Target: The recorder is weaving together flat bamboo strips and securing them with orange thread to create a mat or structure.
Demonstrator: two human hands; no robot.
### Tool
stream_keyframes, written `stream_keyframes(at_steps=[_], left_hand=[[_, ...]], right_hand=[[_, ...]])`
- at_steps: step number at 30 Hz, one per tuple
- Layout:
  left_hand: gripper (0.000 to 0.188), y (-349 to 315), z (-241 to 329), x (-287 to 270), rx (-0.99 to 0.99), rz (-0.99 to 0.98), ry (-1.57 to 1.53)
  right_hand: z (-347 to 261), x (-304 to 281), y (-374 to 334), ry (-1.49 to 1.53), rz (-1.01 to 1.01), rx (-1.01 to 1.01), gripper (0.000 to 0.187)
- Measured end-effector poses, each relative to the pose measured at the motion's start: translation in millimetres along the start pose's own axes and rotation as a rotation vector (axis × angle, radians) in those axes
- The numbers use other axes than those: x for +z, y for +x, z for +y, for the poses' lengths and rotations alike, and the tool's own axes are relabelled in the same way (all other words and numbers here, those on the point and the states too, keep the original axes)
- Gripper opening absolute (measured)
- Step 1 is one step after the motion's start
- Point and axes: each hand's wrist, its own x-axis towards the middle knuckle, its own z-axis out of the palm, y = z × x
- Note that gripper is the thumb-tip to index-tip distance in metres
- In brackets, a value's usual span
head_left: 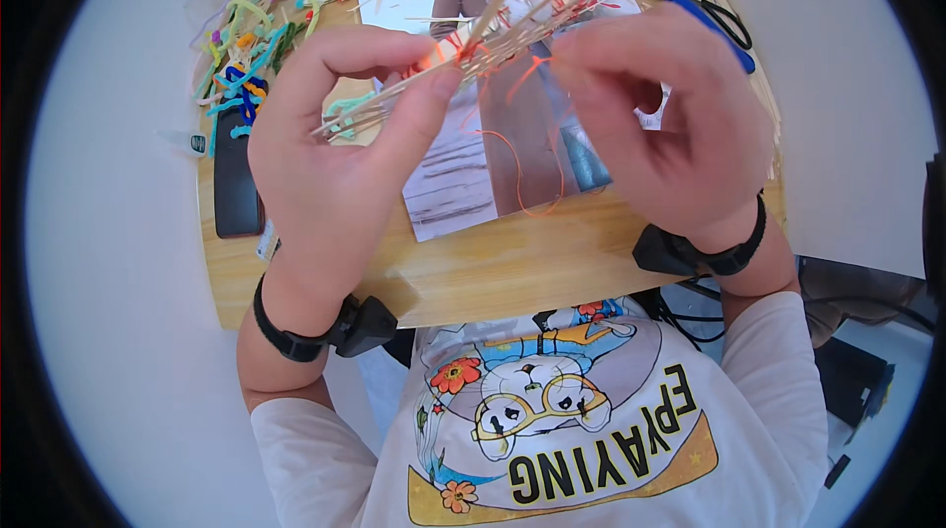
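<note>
Wrapped stick bundle (507, 38) pinched in our left grip (330, 124); beside it, right grip (675, 114) seemingly pinches orange thread (539, 61), tail loose.

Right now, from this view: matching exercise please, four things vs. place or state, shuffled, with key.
Things
1. bundle of thin sticks
2. orange thread
3. flat black object
4. blue-handled tool

Places or states
A. near the left edge of the table
B. partly looping down, between the two hands
C. at the table's upper right, beyond the right hand
D. pinched between thumb and finger of the left hand

Pairs: 1-D, 2-B, 3-A, 4-C
</note>
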Motion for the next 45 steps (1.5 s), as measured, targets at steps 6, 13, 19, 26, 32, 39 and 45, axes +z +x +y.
stream_keyframes(at_steps=[6,13,19,26,32,39,45], left_hand=[[0.017,5.0,-2.5,-0.2,-0.123,0.027,-0.047],[0.017,-2.9,0.2,4.0,-0.161,-0.041,-0.033],[0.018,-4.8,3.6,0.8,-0.143,-0.075,0.054],[0.018,1.2,6.1,0.0,-0.268,-0.119,-0.111],[0.018,4.2,4.2,1.9,-0.318,-0.023,-0.203],[0.017,-1.4,1.8,7.0,-0.229,-0.024,-0.184],[0.019,-4.1,6.9,1.7,-0.150,-0.108,-0.064]], right_hand=[[0.9,-21.7,6.0,0.338,0.006,0.312,0.011],[-5.8,-32.0,7.8,0.757,-0.131,0.562,0.007],[-4.0,-30.6,6.5,0.697,-0.108,0.528,0.004],[3.1,-40.5,12.6,0.301,-0.072,0.344,0.014],[1.0,-30.2,15.0,0.111,-0.037,0.246,0.016],[3.0,-33.0,11.3,0.013,-0.030,0.085,0.018],[-4.3,-31.8,7.6,0.066,-0.021,0.157,0.016]])
